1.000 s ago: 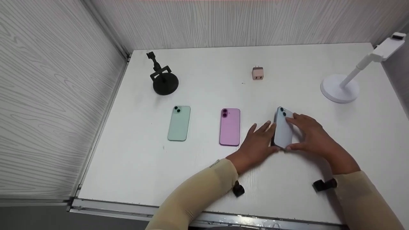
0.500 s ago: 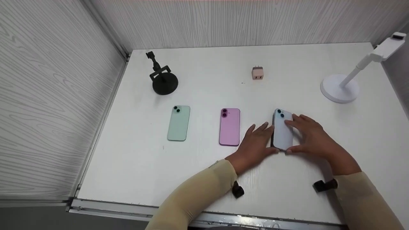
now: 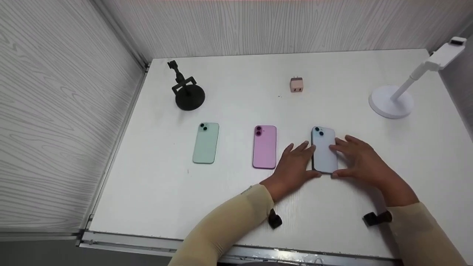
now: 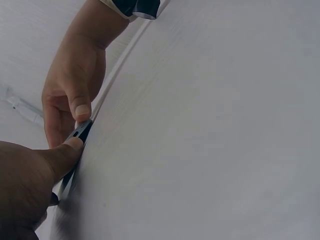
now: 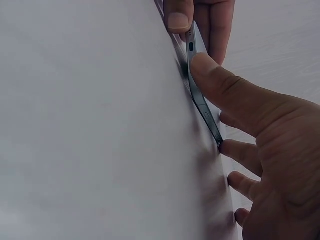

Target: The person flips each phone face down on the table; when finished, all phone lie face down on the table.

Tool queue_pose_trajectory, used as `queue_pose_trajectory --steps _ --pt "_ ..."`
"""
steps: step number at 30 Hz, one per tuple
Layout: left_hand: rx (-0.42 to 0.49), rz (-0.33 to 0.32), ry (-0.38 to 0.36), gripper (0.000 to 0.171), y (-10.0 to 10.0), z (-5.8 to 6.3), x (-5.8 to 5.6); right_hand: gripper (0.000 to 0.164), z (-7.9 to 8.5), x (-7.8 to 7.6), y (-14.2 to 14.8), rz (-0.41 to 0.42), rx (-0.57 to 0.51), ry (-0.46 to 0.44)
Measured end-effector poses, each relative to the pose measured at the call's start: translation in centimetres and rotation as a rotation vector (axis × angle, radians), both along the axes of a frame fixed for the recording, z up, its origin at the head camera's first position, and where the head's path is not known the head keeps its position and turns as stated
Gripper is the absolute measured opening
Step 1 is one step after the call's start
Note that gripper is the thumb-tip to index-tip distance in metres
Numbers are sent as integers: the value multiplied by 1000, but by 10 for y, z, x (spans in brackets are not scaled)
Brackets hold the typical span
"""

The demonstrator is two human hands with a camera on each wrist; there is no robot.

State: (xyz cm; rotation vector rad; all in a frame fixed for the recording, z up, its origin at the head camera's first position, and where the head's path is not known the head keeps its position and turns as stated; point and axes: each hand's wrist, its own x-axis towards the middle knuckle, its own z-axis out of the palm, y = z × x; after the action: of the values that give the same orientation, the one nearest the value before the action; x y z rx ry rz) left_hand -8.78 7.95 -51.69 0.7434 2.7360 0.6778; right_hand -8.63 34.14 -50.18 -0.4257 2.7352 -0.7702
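A light blue phone (image 3: 325,150) lies back up at the right of the head view, its two camera lenses at the far left corner. My left hand (image 3: 292,164) holds its left side, thumb at the bottom edge. From the right, my right hand (image 3: 356,159) grips the other side, thumb near the bottom corner. The right wrist view shows the charging port (image 5: 191,47) between both thumbs. In the left wrist view the phone (image 4: 83,131) appears as a thin dark edge. Left of my hands lie a pink phone (image 3: 264,147) and a mint green phone (image 3: 206,143), both back up.
On the white table (image 3: 155,199), a black stand (image 3: 189,96) is at the back left. A pink plug adapter (image 3: 296,85) sits at the back, and a white phone stand (image 3: 391,102) rises at the back right. Panels border the table at the back and sides.
The light blue phone has come down from a tilt to lie flatter and has shifted slightly left. Both hands stay on it. The other phones keep their places.
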Motion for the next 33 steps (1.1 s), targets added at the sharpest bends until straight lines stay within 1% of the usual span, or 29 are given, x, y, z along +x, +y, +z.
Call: queue_pose_trajectory --steps 4,11,17,23,27,33 --pt "-4 -1 -3 89 1 2 1 93 -2 2 1 -19 -15 6" --pt "-26 -15 5 88 1 2 1 89 -2 3 3 -3 0 36" --pt "-38 -21 13 88 -1 1 0 90 -1 3 2 -1 20 20" --pt "-47 -25 24 88 0 -2 -1 91 1 2 3 7 24 27" --pt "-48 -24 27 87 0 -1 -1 90 1 2 3 12 27 28" --pt "-62 -31 50 85 0 0 -1 90 1 4 4 -4 22 19"
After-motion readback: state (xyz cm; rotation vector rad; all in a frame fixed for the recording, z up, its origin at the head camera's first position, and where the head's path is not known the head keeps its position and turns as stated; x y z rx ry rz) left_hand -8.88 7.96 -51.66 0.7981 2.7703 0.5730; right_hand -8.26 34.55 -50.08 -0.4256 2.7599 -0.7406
